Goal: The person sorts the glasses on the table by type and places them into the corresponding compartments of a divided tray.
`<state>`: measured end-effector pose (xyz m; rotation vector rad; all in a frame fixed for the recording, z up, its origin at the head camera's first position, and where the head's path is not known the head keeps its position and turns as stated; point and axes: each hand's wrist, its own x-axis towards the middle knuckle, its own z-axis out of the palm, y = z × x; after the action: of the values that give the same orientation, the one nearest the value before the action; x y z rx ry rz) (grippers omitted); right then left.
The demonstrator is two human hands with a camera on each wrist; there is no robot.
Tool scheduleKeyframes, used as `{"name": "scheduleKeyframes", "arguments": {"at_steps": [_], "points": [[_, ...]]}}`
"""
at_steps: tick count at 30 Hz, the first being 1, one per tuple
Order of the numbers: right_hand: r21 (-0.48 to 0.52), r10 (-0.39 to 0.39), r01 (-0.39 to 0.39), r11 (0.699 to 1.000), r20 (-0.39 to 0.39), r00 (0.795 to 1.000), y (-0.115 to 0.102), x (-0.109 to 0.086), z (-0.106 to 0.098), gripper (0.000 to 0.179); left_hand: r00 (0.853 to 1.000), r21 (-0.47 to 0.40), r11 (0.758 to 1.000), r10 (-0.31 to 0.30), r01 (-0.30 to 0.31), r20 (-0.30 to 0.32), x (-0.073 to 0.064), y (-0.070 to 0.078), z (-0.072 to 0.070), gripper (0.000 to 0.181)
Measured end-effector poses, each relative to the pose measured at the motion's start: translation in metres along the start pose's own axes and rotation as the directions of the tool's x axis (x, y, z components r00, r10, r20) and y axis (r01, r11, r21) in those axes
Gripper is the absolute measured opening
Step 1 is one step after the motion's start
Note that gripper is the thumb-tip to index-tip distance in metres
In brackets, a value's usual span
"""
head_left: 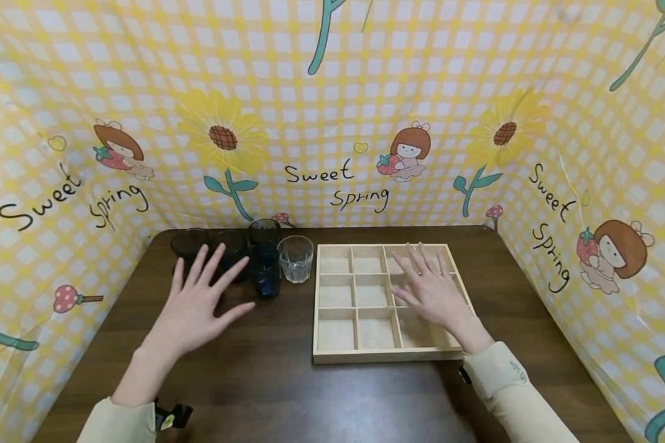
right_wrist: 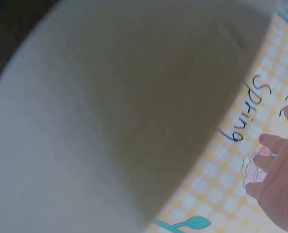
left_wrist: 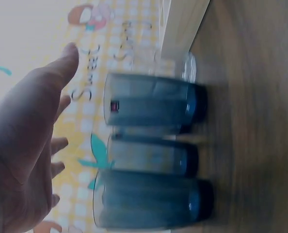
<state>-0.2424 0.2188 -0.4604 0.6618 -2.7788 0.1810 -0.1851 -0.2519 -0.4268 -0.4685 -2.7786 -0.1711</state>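
Two hands over a table. The left hand [head_left: 196, 307] and the right hand [head_left: 435, 295] are both spread wide, fingers apart, holding nothing. Below the right hand lies a wooden tray [head_left: 388, 355] divided into nine square compartments, three by three; pale bases show in those left of the hand, while the hand partly hides those on its own side. Whether it touches the dividers cannot be told.

Beyond the left fingertips stand several dark blue glasses [head_left: 267, 280], upright and close together; their contents cannot be made out in the head view. A clear glass [head_left: 296, 264] stands upright just beside them, between the left hand and the tray.

The left wrist view, turned sideways, shows what the head view does not: the left hand is apart from the glasses, above their rims, and one bears a small dark sticker [left_wrist: 115, 106]. The right wrist view shows mainly a blurred pale surface, with fingers against the patterned cloth [head_left: 321, 123].

Brown tabletop [head_left: 255, 381] extends from the left thumb to the tray's left wall and, past the right hand, from the tray's right wall to the cloth. The glasses stand near the table's far edge.
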Motion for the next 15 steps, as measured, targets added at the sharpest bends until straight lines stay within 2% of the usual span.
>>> {"name": "scheduleKeyframes", "arguments": {"at_steps": [4, 7, 15], "points": [[-0.004, 0.024, -0.024, 1.0, -0.004, 1.0, 0.009, 0.006, -0.005, 0.075, 0.997, -0.009, 0.997, -0.082, 0.082, 0.004, 0.004, -0.016, -0.003, 0.082], [0.003, 0.036, -0.036, 0.999, 0.004, 0.999, 0.014, 0.009, -0.006, 0.074, 0.993, -0.015, 0.993, -0.119, 0.12, 0.016, 0.005, -0.024, -0.003, 0.081], [-0.028, 0.046, -0.046, 0.999, 0.017, 0.999, 0.022, 0.013, -0.003, 0.072, 0.991, 0.006, 0.991, -0.134, 0.134, 0.024, 0.006, -0.033, -0.001, 0.08]]}}
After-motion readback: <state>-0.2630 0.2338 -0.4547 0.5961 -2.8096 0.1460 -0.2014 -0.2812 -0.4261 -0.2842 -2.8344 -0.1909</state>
